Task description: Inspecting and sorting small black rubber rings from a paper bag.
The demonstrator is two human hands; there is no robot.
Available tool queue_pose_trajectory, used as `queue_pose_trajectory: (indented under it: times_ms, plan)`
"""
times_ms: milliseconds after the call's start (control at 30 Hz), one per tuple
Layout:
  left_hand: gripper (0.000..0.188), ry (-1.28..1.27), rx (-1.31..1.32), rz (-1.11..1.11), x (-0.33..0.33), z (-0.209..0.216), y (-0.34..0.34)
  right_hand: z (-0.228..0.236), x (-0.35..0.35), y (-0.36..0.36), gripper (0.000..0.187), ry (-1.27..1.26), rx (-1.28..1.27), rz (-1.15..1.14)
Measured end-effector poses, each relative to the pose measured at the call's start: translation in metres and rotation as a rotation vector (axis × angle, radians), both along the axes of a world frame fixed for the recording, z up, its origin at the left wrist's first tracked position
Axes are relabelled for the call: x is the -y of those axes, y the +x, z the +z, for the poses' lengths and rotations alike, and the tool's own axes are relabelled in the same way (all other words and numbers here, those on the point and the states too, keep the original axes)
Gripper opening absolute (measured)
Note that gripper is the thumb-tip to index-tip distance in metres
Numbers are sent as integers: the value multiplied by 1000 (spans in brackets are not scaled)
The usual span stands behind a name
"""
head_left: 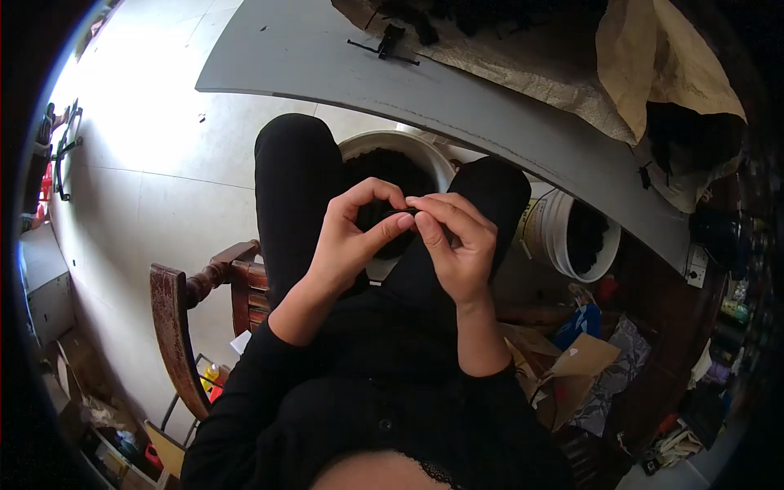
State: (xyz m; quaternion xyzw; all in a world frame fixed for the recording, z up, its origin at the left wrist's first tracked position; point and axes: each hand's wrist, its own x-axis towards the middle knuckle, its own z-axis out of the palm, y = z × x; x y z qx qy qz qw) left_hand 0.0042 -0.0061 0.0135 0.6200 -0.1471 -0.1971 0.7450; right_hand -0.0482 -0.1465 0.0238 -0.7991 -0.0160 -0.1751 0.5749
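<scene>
- Daylight falls from the upper left, washing the pale tiled floor (155,122) almost to white glare.
- The curved grey tabletop (457,90) is evenly lit; beneath it, the white plastic buckets (563,237) sit in soft shade.
- The black clothing swallows detail; folds are barely readable.
- The right side and lower corners are dim and murky.
- Strong fisheye bending curves the table edge, and a black vignette rings the frame.
- The centre is fairly sharp; the rim clutter looks soft and smeared.

I sat on a wooden chair (175,318); a grey table (457,90) carried brown paper (653,65); a white bucket (563,237) stood beneath.
</scene>
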Motion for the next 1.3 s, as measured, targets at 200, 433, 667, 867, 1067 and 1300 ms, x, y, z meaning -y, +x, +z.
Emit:
queue_pose_trajectory:
  times_ms: [200,433,667,867,1067,1300]
  plan:
    - [16,-186,-81,35,3,-12,-7,-4,-14,-5,12,-180,128,-156]
    - [15,-147,-310,17,-2,-24,-4,-1,4,21,18,-389,81,14]
    - [43,364,365,-30,-10,-33,7,-3,1,140,25,-850,241,-235]
    - [34,75,28,140,-35,-25,25,-12,0,151,19,-907,203,-152]
    - [40,-184,-108,74,-28,-17,28,-5,-3,55,20,488,-241,480]
    - [27,7,5,1,-20,-2,7,2,-12,23,33,775,-356,335]
